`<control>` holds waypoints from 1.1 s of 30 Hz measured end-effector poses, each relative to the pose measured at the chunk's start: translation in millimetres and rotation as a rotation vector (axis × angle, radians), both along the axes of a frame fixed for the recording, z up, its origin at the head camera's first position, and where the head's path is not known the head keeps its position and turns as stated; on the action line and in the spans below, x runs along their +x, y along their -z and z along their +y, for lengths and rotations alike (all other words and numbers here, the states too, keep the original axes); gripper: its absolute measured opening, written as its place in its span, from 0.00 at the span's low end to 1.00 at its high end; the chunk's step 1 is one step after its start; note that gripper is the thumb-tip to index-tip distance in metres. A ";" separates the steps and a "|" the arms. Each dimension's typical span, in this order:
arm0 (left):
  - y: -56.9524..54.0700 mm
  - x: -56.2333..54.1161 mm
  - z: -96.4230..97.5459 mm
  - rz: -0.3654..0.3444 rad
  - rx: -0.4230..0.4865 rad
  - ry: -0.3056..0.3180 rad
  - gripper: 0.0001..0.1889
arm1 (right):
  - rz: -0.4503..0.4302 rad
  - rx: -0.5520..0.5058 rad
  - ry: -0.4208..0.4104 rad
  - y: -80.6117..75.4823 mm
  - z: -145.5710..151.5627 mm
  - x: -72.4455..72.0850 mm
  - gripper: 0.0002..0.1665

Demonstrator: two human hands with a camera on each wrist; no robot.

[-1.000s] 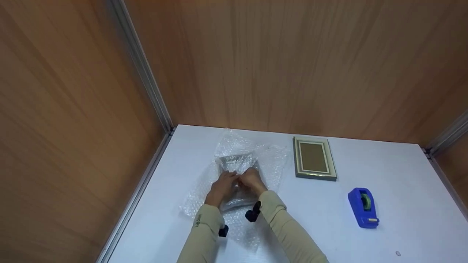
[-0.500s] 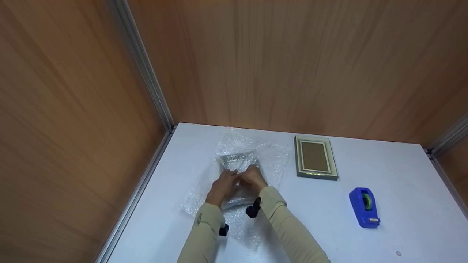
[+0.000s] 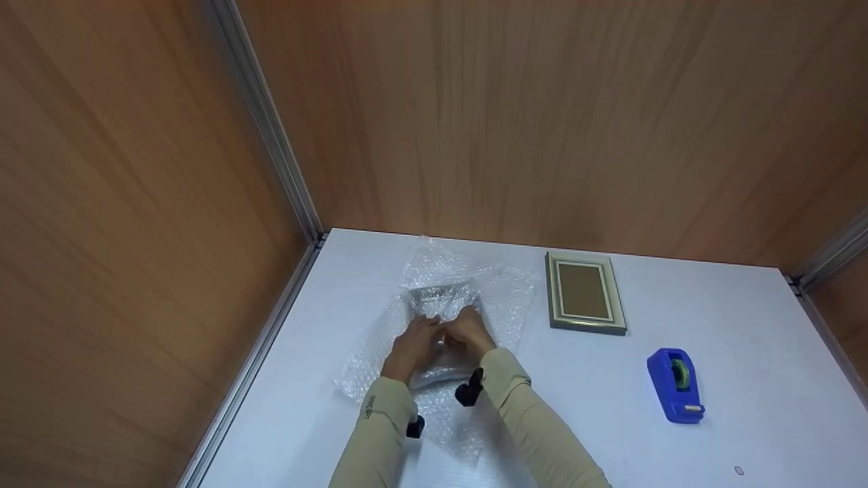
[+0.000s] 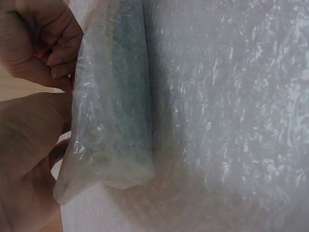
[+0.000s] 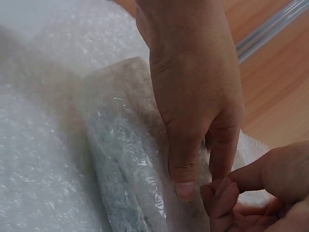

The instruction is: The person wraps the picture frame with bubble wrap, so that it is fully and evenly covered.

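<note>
A picture frame [image 3: 428, 293], part covered in bubble wrap [image 3: 508, 291], lies on the white table with the sheet spread around it. My left hand [image 3: 411, 347] rests on the wrapped frame, its thumb and fingers fairly straight, pressing the folded wrap [image 5: 137, 164] as the right wrist view shows. Right beside it, my right hand [image 3: 470, 332] has curled fingers and appears to pinch the bubble wrap by the left fingertips. What exactly lies between those fingertips is hidden. From the left wrist, the wrapped edge [image 4: 120, 96] looks thick and greenish under the plastic.
A second picture frame [image 3: 584, 291], gold-rimmed with a brown centre, lies to the right. Farther right stands a blue tape dispenser [image 3: 676, 386] with a green roll. A small pale scrap [image 3: 738, 470] lies near the front. Wooden panels [image 3: 542, 135] wall the table's back and sides.
Both hands stay at the same place on the wrapped frame, with only slight shifts of the right hand. The frame, wrap and tape dispenser have not moved on the table.
</note>
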State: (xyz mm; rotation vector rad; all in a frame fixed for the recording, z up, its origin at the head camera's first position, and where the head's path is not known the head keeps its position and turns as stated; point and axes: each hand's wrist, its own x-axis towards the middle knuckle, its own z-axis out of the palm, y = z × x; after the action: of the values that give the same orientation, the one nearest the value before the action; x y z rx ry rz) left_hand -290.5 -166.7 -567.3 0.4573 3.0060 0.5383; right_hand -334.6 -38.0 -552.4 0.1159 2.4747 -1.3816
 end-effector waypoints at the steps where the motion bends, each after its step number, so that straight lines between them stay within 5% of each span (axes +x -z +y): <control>1: 0.0 0.0 -0.2 -0.003 0.001 0.001 0.21 | 0.004 0.004 0.002 0.4 0.5 -0.5 0.09; 7: -0.2 -1.7 -0.9 -0.025 0.017 -0.001 0.21 | 0.015 -0.019 0.020 2.4 2.0 -1.0 0.06; 14: 0.6 -2.3 -0.2 -0.013 -0.025 0.006 0.22 | 0.078 -0.035 0.029 2.1 2.6 8.0 0.24; 25: -4.7 -2.3 0.6 -0.091 -0.044 -0.012 0.24 | 0.121 0.072 -0.050 2.1 8.0 10.8 0.12; 33: -4.5 -1.7 0.8 -0.130 -0.059 -0.022 0.24 | 0.411 0.261 -0.246 11.8 24.1 16.4 0.10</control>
State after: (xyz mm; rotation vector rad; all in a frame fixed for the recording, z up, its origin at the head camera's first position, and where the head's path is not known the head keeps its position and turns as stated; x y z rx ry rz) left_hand -292.2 -165.9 -562.8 0.3715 2.8970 0.4606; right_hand -318.2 -13.9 -564.2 -0.4455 2.8715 -1.0588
